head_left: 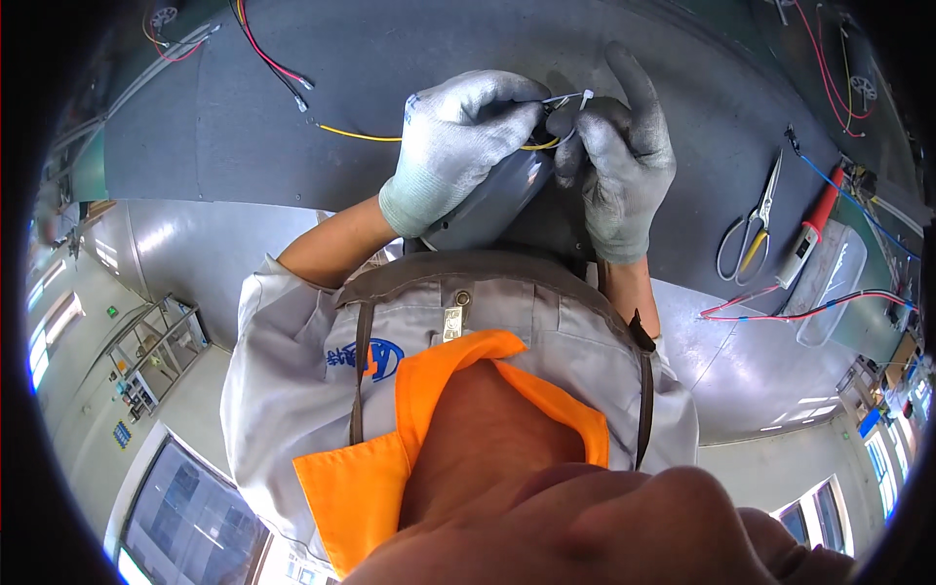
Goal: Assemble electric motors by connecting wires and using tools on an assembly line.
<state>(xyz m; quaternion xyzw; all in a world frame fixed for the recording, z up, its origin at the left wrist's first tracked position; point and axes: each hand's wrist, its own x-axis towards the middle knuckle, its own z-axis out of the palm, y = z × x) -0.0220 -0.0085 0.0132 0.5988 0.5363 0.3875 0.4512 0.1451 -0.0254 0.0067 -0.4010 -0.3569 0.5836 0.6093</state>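
Grey-white work gloves cover both my hands, which are close together over the grey work surface (283, 136). Between the thumb and fingers of my left hand (450, 132) is the end of a thin white cable tie (588, 96), bent in a loop. My right hand (629, 166) pinches by the tie's head, its index finger stretched upward. A yellow wire (356, 135) runs from the left behind my left hand and shows again beneath the tie. Below my hands is a glossy grey rounded part (492, 200), partly covered by the left glove. Fingertip contact is partly hidden.
On the right lie scissors (759, 229), a red-and-white handheld tool (811, 232) and a clear plastic tray (837, 278). Red and blue wires (819, 305) cross near them. Red and black leads with connectors (283, 70) lie at the upper left.
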